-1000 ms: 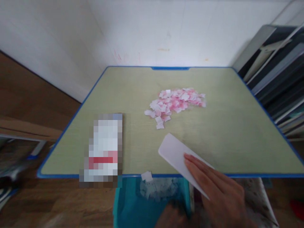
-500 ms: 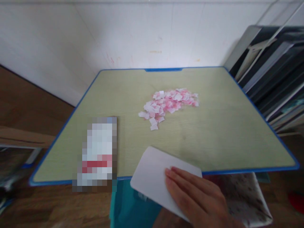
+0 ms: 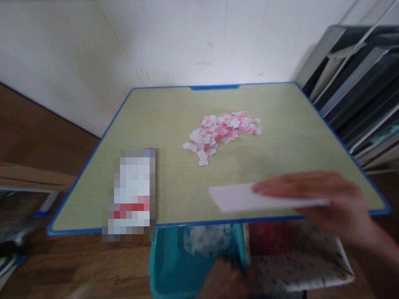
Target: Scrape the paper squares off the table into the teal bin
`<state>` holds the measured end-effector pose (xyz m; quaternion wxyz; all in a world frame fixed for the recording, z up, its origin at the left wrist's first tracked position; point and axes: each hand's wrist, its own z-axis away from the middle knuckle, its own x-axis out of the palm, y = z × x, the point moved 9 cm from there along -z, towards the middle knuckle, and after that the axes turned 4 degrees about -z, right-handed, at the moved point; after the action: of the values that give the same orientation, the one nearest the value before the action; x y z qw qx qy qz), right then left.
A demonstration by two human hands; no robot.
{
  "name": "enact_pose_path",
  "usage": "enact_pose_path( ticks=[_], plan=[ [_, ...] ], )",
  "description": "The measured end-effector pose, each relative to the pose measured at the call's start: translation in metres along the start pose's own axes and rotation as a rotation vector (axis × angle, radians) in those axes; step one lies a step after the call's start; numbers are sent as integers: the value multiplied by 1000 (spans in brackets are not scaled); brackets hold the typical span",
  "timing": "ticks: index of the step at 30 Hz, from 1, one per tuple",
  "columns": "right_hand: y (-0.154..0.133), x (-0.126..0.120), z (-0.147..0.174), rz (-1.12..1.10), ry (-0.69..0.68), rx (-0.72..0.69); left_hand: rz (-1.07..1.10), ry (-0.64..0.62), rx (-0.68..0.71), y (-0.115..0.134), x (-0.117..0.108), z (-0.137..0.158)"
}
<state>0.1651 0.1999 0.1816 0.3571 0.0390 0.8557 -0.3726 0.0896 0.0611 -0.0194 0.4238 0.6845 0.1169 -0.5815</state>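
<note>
A white card (image 3: 243, 198) lies nearly flat just above the near edge of the bench (image 3: 289, 153), its long axis running left to right. The right hand (image 3: 321, 199) grasps it at its right end, fingers on top and pointing left; the hand is blurred, so the thumb underneath cannot be made out. The card's free left end points toward the middle of the bench.

Beyond the card, well apart from it toward the far side and slightly left, sits a heap of small pink and white paper scraps (image 3: 222, 131) spread in a curved band. The right hand is the nearer one to that heap.

Below the bench edge stands a teal bin (image 3: 168, 265) with white scraps (image 3: 207, 241) inside. The left hand (image 3: 222, 280) is low beside the bin's rim, dark and blurred; whether it grips anything cannot be told.

A blurred-out rectangle (image 3: 134, 195) lies on the bench's near left part.
</note>
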Motion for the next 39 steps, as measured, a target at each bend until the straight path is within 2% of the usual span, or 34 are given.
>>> enact_pose_path(
  ticks=[2,3,5,7,9,13,16,21,26,33,39],
  plan=[
    [54,-25,-19,-86,-60,224,-79,-119,56,4,1,-4],
    [84,-31,-25,-123,-99,376,-115,-180,69,6,2,-5],
    [130,-34,-36,-232,-144,570,-169,-294,71,7,6,-5],
    [154,-28,-51,-261,-163,587,-190,-353,81,8,9,-5],
    [165,-13,-62,-302,-193,583,-207,-385,92,8,15,-5],
    [150,30,-74,-418,-410,485,-222,-406,97,4,25,-3],
    [137,43,-73,-395,-505,447,-241,-409,106,4,25,-2],
    [129,40,-59,-382,-551,448,-244,-453,90,3,20,-3],
    [132,34,-31,-444,-583,556,-239,-477,74,4,16,-4],
    [135,17,6,-427,-535,716,-221,-488,61,3,15,-3],
    [130,6,30,-437,-466,769,-219,-491,43,2,17,-1]
  ],
)
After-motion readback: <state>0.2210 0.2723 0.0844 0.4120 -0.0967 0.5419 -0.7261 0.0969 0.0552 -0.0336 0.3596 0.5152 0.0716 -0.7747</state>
